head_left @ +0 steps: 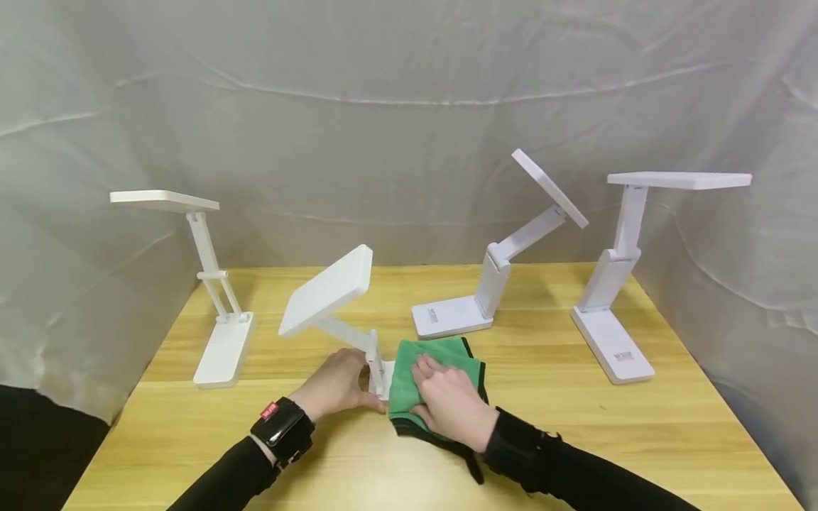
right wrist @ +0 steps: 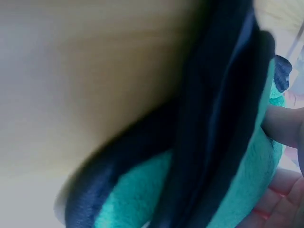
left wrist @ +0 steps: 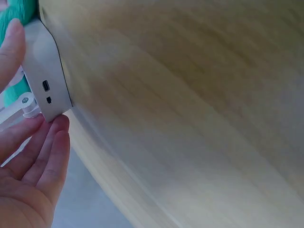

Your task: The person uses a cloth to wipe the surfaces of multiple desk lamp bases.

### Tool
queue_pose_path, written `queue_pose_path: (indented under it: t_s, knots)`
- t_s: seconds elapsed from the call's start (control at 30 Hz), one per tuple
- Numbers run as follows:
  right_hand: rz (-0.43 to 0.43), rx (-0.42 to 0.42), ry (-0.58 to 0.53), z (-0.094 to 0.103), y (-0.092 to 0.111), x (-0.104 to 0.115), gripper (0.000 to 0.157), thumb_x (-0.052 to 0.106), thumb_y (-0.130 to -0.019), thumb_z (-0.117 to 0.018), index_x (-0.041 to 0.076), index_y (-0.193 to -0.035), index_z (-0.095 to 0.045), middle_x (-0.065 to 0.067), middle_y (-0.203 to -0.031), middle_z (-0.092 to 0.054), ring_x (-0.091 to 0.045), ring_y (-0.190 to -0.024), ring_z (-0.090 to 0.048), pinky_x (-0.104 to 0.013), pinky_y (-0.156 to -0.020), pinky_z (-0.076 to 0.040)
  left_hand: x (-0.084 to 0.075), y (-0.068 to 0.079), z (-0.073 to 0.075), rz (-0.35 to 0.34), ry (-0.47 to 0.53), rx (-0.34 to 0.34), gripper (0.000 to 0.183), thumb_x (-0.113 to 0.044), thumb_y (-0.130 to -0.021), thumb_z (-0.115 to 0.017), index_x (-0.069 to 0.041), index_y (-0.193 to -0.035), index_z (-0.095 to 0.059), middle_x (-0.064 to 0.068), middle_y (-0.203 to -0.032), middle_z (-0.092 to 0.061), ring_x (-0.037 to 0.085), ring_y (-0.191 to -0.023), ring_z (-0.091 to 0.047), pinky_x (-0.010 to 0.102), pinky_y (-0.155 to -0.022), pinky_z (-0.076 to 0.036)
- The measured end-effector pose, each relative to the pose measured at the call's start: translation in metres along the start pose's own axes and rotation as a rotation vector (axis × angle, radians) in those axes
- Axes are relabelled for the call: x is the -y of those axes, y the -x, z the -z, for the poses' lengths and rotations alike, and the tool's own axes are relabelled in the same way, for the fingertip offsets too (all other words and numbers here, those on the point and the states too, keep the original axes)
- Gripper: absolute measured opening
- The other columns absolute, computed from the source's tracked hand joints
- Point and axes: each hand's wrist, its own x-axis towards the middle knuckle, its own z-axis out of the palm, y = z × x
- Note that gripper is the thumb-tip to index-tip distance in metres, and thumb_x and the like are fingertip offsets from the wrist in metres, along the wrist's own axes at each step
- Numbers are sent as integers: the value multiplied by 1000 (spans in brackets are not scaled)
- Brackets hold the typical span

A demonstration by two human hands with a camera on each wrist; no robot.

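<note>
A white folding desk lamp [head_left: 345, 333] stands at the front middle, its flat head tilted up to the left. My left hand [head_left: 337, 383] grips the end of its base [left wrist: 45, 71], thumb on one side and fingers on the other; two small ports show in that end. My right hand [head_left: 450, 397] holds a folded green cloth [head_left: 431, 353] with black edging over the other part of the base, which is hidden beneath it. In the right wrist view, the thumb and fingers lie on either side of the cloth [right wrist: 247, 175], and its black border hangs loose toward the table.
Three more white folding lamps stand around: one at the left [head_left: 224, 348], one behind the cloth [head_left: 452, 317] and one at the right [head_left: 613, 344]. The wooden table [head_left: 524, 454] ends at a grey fabric backdrop [head_left: 396, 163] behind and at both sides.
</note>
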Motion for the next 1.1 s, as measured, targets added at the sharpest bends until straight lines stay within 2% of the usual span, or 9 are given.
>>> queue_pose_path:
  t_s: [0.1, 0.23, 0.3, 0.4, 0.53, 0.73, 0.9, 1.0, 1.1]
  knots:
    - [15, -30, 74, -1, -8, 6, 64, 46, -80, -70, -5, -118, -61, -20, -121, -62, -30, -112, -58, -41, -76, -56, -1, 2, 2, -11, 23, -13, 57, -57, -63, -77, -16, -101, -65, -1, -99, -67, 18, -92, -61, 37, -82, -51]
    - [32, -39, 39, 0, -5, 7, 45, 27, -78, -72, 0, -113, -64, -17, -118, -64, -27, -107, -61, -39, -72, -56, -10, 1, 7, -18, 177, -83, 70, -60, -71, -72, -9, -118, -61, 6, -115, -65, 20, -100, -62, 37, -84, -52]
    - [51, -38, -11, 1, -2, 5, 39, 16, -77, -71, 2, -113, -64, -16, -119, -63, -27, -106, -61, -40, -73, -56, -17, -2, 13, -22, 274, -155, 64, -52, -79, -69, -7, -123, -58, 9, -115, -65, 21, -97, -63, 35, -80, -54]
    - [64, -14, -75, 3, 1, 4, 41, 11, -76, -69, 4, -116, -64, -16, -122, -62, -27, -109, -60, -42, -76, -55, -25, -6, 19, -35, 363, -234, 37, -40, -94, -56, -8, -111, -62, 9, -103, -67, 17, -89, -63, 33, -75, -54]
    - [33, 30, -86, 4, -4, 9, 47, 27, -78, -74, 4, -117, -63, -15, -125, -60, -27, -111, -59, -41, -76, -55, -26, -7, 22, -31, 345, -257, 34, -30, -102, -42, -9, -91, -66, 6, -86, -68, 12, -78, -61, 32, -70, -52]
    - [5, 11, 44, 3, -30, 23, 57, 48, -75, -74, 1, -106, -66, -14, -111, -64, -22, -98, -61, -33, -62, -55, -30, -11, 26, -32, 299, -240, 34, -27, -101, -42, -9, -82, -64, -2, -71, -59, 11, -63, -51, 27, -56, -44]
    - [75, -34, 89, 0, -32, 22, 39, 42, -75, -74, 7, -92, -68, -6, -91, -64, -16, -75, -59, -28, -50, -47, -31, -10, 26, -21, 290, -235, 33, -27, -101, -43, -10, -82, -64, -5, -69, -57, 11, -60, -49, 26, -53, -42]
    - [97, -14, 16, 2, -29, 18, 23, 30, -76, -73, 11, -87, -68, -2, -86, -63, -16, -68, -59, -29, -49, -49, -30, -9, 26, -28, 286, -234, 31, -27, -101, -43, -12, -85, -65, -1, -74, -62, 11, -62, -51, 28, -54, -44]
    - [59, 7, -87, 4, -28, 15, 18, 26, -75, -75, 14, -86, -68, 0, -88, -64, -16, -64, -59, -31, -48, -50, -29, -9, 26, -39, 280, -233, 31, -27, -101, -42, -11, -86, -65, 2, -76, -64, 11, -63, -52, 28, -55, -45]
